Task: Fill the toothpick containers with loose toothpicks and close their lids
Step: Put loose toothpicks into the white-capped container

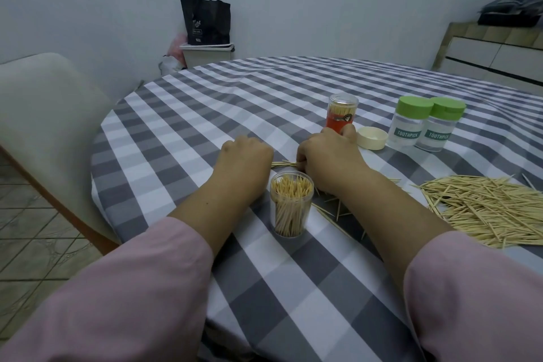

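Grey-and-white checked cloth covers the round table, which stands in a pale-walled room with a light chair at its left edge. Nearest the person stands an open clear container, lidless and packed with upright toothpicks. Both hands rest on the cloth just beyond it, knuckles up and fingers curled under. The left hand lies to the container's upper left; whether it holds anything cannot be told. The right hand lies to the upper right, and a small bundle of toothpicks pokes out leftward from under its curled fingers into the gap between the two hands. Just behind the right hand stands a red-labelled container, filled and capped with a clear lid. Beside it lies a cream lid, turned open side up. Further right stand two clear jars with green lids, each marked TOOTHPICK, touching one another. A broad heap of loose toothpicks lies right of the right forearm, and a few strays are scattered between the forearm and the open container.
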